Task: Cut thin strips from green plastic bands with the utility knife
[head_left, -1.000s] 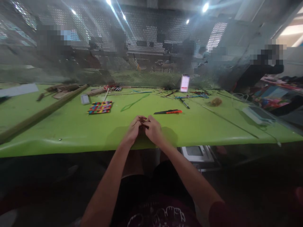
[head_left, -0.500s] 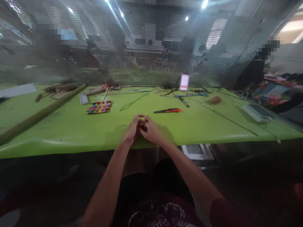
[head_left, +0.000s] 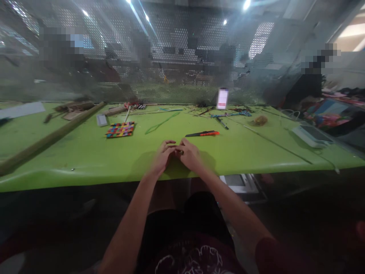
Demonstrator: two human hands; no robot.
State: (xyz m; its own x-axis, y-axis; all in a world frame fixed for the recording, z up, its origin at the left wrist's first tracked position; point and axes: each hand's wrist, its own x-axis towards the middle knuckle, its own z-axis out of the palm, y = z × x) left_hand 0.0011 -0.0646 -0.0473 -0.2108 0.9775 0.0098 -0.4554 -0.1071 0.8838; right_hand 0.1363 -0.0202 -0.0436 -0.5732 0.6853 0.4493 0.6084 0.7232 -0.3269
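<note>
Right hand (head_left: 190,155) shifted rightward, fingers (head_left: 184,142) curled, grasp unclear, over glossy green sheeting (head_left: 245,154)

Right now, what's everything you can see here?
Table: 1, green, centre
Mesh: 1, grey, behind table
Lights: several, white, above
Figure: 1, dark, blurred, right background
Clutter: uncountable, mixed, far right
Pole: 1, brown, left
Wood: several, brown, beyond pole
Sheet: 1, white, far left
Mat: 1, multicoloured, left
Box: 1, pale, beside mat
Loop: 1, green, right of mat
Cutter: 1, black and orange, centre
Tool: 1, dark, beyond cutter
Screen: 1, white, table's back
Scraps: uncountable, mixed, table's back
Tuft: 1, tan, right
Stick: 1, brown, right
Device: 1, white, far right
Frame: 1, white, under table
Shirt: 1, maroon, bottom
Left hand: 1, front centre
Right hand: 1, beside it; anything held unclear
</note>
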